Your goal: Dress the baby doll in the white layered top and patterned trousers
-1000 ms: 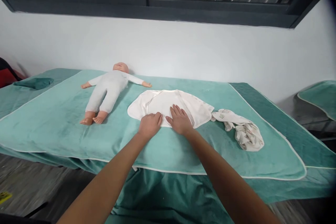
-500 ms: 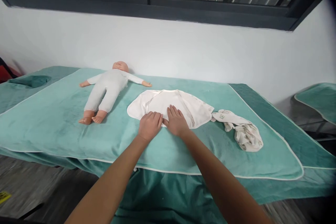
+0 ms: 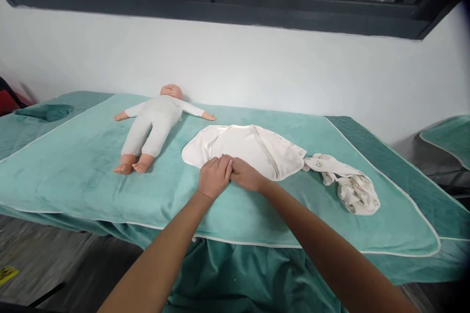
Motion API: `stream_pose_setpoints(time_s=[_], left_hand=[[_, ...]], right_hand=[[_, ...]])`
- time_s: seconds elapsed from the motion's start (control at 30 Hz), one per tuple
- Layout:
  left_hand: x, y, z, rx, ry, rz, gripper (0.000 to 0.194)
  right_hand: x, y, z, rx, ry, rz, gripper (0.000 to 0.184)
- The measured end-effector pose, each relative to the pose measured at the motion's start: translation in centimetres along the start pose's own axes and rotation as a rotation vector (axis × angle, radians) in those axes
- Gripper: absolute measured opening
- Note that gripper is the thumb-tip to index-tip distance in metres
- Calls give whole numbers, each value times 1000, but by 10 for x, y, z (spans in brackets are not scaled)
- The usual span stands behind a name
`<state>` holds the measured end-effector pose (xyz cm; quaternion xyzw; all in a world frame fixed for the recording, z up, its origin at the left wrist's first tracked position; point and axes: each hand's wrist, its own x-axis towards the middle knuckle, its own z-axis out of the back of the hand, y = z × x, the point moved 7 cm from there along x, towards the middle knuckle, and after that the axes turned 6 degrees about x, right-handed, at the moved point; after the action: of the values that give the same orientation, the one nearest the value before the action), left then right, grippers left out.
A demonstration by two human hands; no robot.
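A cream baby garment (image 3: pixel 249 149) lies spread flat on the teal towel (image 3: pixel 73 171) that covers the table. My left hand (image 3: pixel 214 176) and my right hand (image 3: pixel 245 174) meet at the garment's near edge, touching each other. Their fingers are curled together and pinch that lower edge. A baby doll (image 3: pixel 154 122) in a pale bodysuit lies on its back to the left, arms out, well apart from both hands.
A crumpled printed cloth (image 3: pixel 348 183) lies right of the garment. The white wall (image 3: pixel 257 73) stands just behind the table, under a dark window frame. A folded teal cloth (image 3: pixel 46 111) sits at far left. Another teal-covered surface (image 3: pixel 450 138) is at the right edge.
Both hands lay flat and spread on the garment's lower part. They have slid back to its near edge, come together and curled shut on it.
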<state>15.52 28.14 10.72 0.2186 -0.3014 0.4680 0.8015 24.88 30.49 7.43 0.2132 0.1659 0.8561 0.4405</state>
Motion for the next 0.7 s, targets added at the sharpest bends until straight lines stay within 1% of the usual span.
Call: stream_pose_setpoints(time_s=[0.07,0.13,0.17,0.27,0.33,0.4,0.5,0.6,0.7], left_hand=[[0,-2,-1,-7,18,-10,27],[0,-3,-2,-5,23,-21,28],[0,-3,-3,-1,17,-18,28],[-1,-2,-4,6,-9,-1,29],[-2,-1,-4,-5,-26,2,29],[-2,-1,-3,-24,-52,-2,29],[-2,-2,-1,-52,-93,-17,29],[-3,-3,2,-67,-116,-24,28],[-3,-5,5,-64,-134,-38,27]], right_hand=[[7,-28,13,-5,-89,-99,58],[14,-55,26,-93,-178,-217,62],[18,-68,31,-149,-202,-280,64],[30,-96,39,-251,-212,-447,67],[37,-104,38,-266,-202,-496,70],[45,-104,34,-277,-172,-479,72],[52,-94,25,-294,-104,-423,74],[58,-76,14,-273,-70,-354,74],[66,-52,2,-250,-74,-308,73]])
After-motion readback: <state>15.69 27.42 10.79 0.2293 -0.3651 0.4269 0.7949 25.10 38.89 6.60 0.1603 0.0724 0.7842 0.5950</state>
